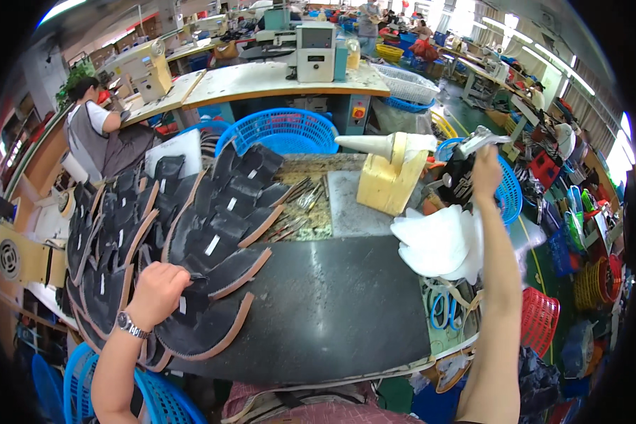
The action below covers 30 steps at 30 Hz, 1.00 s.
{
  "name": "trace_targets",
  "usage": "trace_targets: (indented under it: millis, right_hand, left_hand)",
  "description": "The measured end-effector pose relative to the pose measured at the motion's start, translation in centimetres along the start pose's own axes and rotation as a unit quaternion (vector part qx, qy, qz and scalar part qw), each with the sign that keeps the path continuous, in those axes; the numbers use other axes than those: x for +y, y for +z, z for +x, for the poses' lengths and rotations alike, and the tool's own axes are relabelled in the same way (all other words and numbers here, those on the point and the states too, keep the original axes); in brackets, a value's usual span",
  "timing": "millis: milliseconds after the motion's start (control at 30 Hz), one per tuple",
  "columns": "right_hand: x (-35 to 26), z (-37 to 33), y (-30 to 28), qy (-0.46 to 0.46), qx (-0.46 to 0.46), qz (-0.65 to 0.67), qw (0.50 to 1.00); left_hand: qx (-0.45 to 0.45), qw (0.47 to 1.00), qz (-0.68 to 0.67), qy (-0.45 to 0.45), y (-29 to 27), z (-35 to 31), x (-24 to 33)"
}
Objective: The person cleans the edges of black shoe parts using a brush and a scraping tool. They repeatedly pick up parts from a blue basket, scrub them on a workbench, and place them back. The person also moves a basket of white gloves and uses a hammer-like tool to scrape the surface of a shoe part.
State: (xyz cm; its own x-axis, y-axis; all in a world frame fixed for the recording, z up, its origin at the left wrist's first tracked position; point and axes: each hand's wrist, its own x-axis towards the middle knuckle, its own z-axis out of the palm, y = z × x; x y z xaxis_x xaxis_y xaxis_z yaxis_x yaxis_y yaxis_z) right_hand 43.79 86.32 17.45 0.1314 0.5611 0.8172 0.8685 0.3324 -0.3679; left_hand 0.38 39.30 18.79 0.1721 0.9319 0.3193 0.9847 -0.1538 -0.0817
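Observation:
My left hand (157, 290), with a watch on the wrist, rests closed on a fanned stack of black shoe-upper pieces (212, 233) with tan edges, spread over the left of the dark work mat (332, 304). My right hand (486, 173) is stretched out to the far right and grips a grey metal tool (482, 140) above a blue basket (510, 194). A pile of white cut pieces (438, 244) lies by my right forearm.
A yellow block (389, 184) holding a white cone stands behind the mat. Small tools (300, 201) lie on a stained board. A blue basket (279, 131) sits beyond it, a red basket (540, 318) lower right. A seated person (99, 131) works at left.

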Motion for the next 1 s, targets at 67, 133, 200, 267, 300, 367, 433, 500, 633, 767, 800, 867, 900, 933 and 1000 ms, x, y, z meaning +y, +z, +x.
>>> trace_targets:
  millis: [67,133,200,267,300,367,433,500,633,767,800,867,900,933,1000]
  right_hand:
    - [-1.0,2.5,-3.3,-0.150,0.056,0.066,0.985]
    - [-3.2,2.2,-8.1,-0.003,-0.238,0.166,0.957]
    - [-6.1,-2.5,-12.2,0.077,-0.406,0.256,0.874]
    - [-4.5,-3.7,-18.2,0.092,-0.445,0.235,0.859]
    - [-5.6,-5.4,-19.2,0.081,-0.454,0.241,0.854]
    - [-9.1,-9.3,-20.7,0.095,-0.468,0.322,0.817]
    - [-10.0,-10.3,-22.6,0.076,-0.474,0.315,0.819]
    - [-10.4,-12.1,-22.6,0.107,-0.440,0.346,0.822]
    - [-10.5,-12.8,-25.5,0.035,-0.428,0.219,0.876]
    - [-10.1,-18.7,-26.3,0.031,-0.499,0.222,0.837]
    - [-11.3,-20.5,-25.3,-0.066,-0.515,0.253,0.816]
    - [-14.3,-23.8,-22.8,-0.207,-0.557,0.301,0.746]
    - [-15.1,-25.0,-21.8,-0.248,-0.583,0.314,0.708]
    - [-15.3,-26.4,-21.1,-0.229,-0.604,0.326,0.690]
    - [-15.8,-27.7,-20.8,-0.289,-0.640,0.261,0.662]
  left_hand:
    - [0.058,0.998,0.010,0.002,-3.6,-1.3,1.3]
    - [0.056,0.998,-0.008,-0.014,-7.1,-2.1,3.2]
    - [0.014,0.998,-0.060,-0.005,-8.9,-2.2,6.2]
    - [0.061,0.988,-0.119,0.072,-10.0,-1.1,9.5]
    - [0.100,0.981,-0.144,0.083,-10.4,-1.5,10.8]
    - [0.115,0.969,-0.213,0.045,-10.4,-1.5,13.1]
    - [0.090,0.912,-0.400,-0.013,-8.1,1.0,14.7]
    - [0.048,0.724,-0.674,-0.141,-2.5,3.1,16.8]
    - [-0.099,0.717,-0.658,-0.208,9.6,1.6,18.3]
    - [-0.126,0.830,-0.489,-0.237,12.8,-1.5,17.9]
    - [-0.162,0.838,-0.464,-0.236,12.4,-1.7,17.6]
    - [-0.181,0.862,-0.419,-0.221,12.0,-2.2,17.1]
    - [-0.163,0.879,-0.402,-0.201,12.2,-2.2,17.1]
    - [-0.144,0.894,-0.385,-0.179,12.5,-1.9,17.0]
    - [-0.159,0.863,-0.450,-0.164,12.6,-0.8,16.2]
